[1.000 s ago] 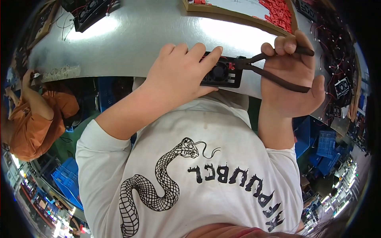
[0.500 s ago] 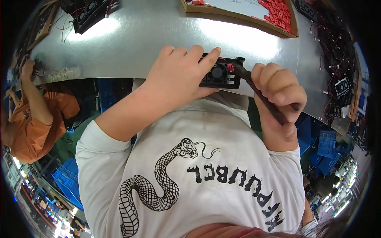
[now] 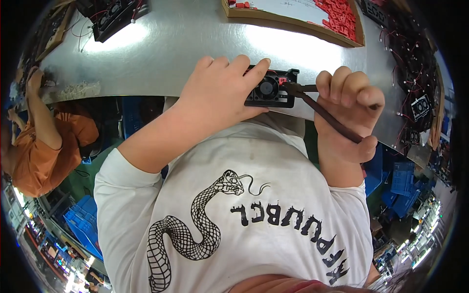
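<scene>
My left hand (image 3: 218, 87) grips a black fan housing (image 3: 278, 102) at the table's near edge, its fingers over the left part and the thumb below. A small round black fan (image 3: 267, 88) shows in the housing. Beside the fan sits a small red piece (image 3: 283, 80). Dark pliers (image 3: 326, 115) are in my right hand (image 3: 349, 100), their two handles spread wide between fingers and thumb. The jaws touch or lie over the housing near the red piece; whether they grip it I cannot tell.
A cardboard tray (image 3: 293, 28) with many red pieces lies at the far side of the metal table (image 3: 141, 63). Black fan units with wires (image 3: 410, 73) are heaped on the right, another fan unit (image 3: 110, 19) at far left. A person in orange (image 3: 49, 146) works to the left.
The pliers' handles have opened from nearly together to wide apart, and my right hand's fingers have spread with them. My left hand and the fan housing have barely moved.
</scene>
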Demonstrator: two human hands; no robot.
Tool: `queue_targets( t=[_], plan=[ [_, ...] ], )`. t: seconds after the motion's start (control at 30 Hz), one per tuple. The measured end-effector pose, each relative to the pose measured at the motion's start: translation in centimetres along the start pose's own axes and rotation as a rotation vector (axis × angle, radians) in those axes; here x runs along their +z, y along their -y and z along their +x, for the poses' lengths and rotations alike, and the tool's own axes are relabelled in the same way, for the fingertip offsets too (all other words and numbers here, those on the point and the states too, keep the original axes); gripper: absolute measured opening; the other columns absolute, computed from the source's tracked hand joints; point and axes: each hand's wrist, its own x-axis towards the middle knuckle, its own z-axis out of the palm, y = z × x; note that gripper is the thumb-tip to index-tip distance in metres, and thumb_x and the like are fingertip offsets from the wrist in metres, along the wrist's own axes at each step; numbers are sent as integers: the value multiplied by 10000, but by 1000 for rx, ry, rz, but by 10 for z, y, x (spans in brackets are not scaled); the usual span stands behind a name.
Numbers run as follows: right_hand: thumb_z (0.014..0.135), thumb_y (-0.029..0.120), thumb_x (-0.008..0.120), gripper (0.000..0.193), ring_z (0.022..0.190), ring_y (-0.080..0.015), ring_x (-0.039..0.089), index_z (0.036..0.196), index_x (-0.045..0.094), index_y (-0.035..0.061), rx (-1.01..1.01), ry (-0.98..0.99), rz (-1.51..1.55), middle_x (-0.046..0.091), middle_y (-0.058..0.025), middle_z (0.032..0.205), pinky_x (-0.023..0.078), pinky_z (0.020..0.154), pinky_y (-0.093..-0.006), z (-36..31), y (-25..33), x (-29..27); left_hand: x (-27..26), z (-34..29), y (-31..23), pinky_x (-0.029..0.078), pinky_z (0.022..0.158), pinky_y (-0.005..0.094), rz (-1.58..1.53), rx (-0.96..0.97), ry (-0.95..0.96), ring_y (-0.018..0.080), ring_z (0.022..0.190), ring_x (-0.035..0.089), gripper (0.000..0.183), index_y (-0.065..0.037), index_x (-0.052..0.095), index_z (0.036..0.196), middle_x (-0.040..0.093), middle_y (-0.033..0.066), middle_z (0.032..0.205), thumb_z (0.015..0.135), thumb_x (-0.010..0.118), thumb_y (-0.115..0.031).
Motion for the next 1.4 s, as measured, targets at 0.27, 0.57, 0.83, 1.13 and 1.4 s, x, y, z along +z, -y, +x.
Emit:
queue_targets(
  t=[0.27,0.57,0.83,1.13,1.4],
  plan=[
    [963,554,542,431,862,-199,368,1111,517,150,241,-628,87,396,-27,956,360,825,-403,30,4,17,-1,3,-2,420,766,369,58,58,-70,223,844,589,768,-163,594,1361,578,36,1004,699,853,-454],
    [758,558,830,696,942,-259,501,1237,549,140,-281,203,-757,529,-70,1024,418,831,-439,-9,-1,-37,-70,34,85,499,922,471,429,-138,-388,356,1089,631,784,-80,598,1379,675,141,1200,714,857,-404],
    [733,216,873,680,1215,-359,579,1324,566,73,24,-69,-1482,577,-147,1367,478,1030,-459,44,-4,-146,-69,0,103,287,1153,532,418,-325,-454,399,1384,423,910,-103,396,1552,472,173,1497,802,804,-417],
    [912,291,639,402,1182,-392,633,1256,609,84,713,-174,-2073,657,-191,1271,516,974,-505,163,-53,-300,-35,-24,66,345,1077,494,145,-178,-330,360,1295,483,764,-106,515,1459,513,138,1429,772,796,-287],
    [860,227,615,521,1250,-418,583,1368,579,117,467,-64,-1952,570,-231,1396,476,1057,-463,160,-21,-345,-30,-36,80,366,1054,495,100,-182,-311,354,1266,499,693,-101,546,1424,524,130,1411,790,778,-259]
  ],
)
